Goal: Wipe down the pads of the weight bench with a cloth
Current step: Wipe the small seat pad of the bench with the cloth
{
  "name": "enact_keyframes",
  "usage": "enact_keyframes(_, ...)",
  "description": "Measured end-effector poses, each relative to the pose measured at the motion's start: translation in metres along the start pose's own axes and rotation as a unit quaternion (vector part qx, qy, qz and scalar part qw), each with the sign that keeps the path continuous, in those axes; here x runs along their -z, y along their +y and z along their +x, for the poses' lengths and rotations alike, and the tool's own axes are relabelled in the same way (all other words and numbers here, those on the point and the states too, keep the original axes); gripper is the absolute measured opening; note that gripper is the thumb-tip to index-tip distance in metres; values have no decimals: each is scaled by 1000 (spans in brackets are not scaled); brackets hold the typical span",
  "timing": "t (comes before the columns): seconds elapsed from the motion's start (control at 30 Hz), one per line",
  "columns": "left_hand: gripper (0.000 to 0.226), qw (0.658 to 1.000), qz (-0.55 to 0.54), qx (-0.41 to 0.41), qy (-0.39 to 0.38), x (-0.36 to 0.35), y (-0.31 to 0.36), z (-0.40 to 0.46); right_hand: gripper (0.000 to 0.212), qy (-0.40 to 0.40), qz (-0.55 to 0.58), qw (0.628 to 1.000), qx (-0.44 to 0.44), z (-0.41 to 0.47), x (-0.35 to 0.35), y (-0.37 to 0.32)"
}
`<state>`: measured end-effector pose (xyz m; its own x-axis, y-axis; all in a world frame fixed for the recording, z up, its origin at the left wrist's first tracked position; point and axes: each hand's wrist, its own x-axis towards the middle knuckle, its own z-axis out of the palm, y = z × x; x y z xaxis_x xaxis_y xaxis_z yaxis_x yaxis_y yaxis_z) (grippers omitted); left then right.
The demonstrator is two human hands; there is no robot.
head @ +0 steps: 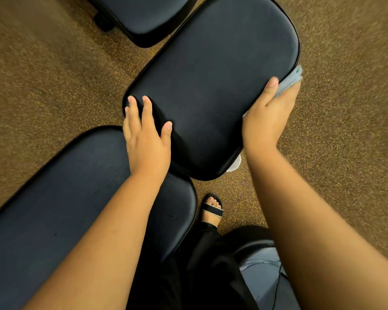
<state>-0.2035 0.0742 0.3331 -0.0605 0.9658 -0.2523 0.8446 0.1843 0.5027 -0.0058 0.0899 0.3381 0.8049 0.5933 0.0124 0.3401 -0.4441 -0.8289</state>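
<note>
A black padded bench pad [211, 81] fills the middle of the view. My left hand [145, 133] rests flat on its near left corner with straight fingers. My right hand [267, 113] wraps around the pad's right edge, thumb on top, and presses a grey-blue cloth [292, 80] against the pad's side. Most of the cloth is hidden under my fingers. A second, longer black pad [65, 198] lies lower left, partly under my left forearm.
A third black pad [143, 16] with a caster beside it stands at the top left. Speckled brown floor [345, 108] surrounds the pads. My sandalled foot [212, 208] stands below the middle pad. A white disc [235, 163] peeks out under that pad's near edge.
</note>
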Motion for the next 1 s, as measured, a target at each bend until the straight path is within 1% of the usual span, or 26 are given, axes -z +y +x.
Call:
enact_keyframes(0.13, 64, 1000, 3, -4, 2, -1, -1, 0, 60, -57, 5, 998, -41, -82, 11, 17)
enact_keyframes(0.2, 64, 1000, 10, -8, 1, -1, -2, 0, 56, -92, 19, 994, -60, -113, 16, 28)
enact_keyframes(0.27, 65, 1000, 15, -8, -2, -1, -2, 0, 49, -115, 37, 990, -67, -123, 19, 35)
enact_keyframes(0.33, 65, 1000, 14, -6, -3, 0, -2, -1, 53, -115, 35, 991, -54, -110, 19, 33)
enact_keyframes(0.47, 64, 1000, 9, -2, -5, 0, -2, -2, 56, -62, 16, 998, 3, -44, 10, 17)
enact_keyframes(0.57, 64, 1000, 10, -3, -6, 0, -2, -2, 55, -33, -35, 998, 47, 21, 6, 0)
enact_keyframes(0.67, 64, 1000, 11, -5, -7, 0, -2, -2, 51, -50, -116, 986, 105, 70, 4, -14)
enact_keyframes(0.77, 64, 1000, 11, -5, -5, 0, -2, -2, 55, -63, -215, 965, 139, 83, 1, -23)
enact_keyframes(0.83, 64, 1000, 10, -4, -4, 0, -2, -2, 60, -59, -269, 942, 190, 72, 3, -26)
enact_keyframes(0.9, 64, 1000, 8, -5, -5, 1, -2, -1, 62, -83, -332, 903, 259, 51, 7, -24)
enact_keyframes(1.0, 65, 1000, 7, -12, -8, 4, -2, -1, 63, -164, -382, 832, 369, 9, 15, -15)
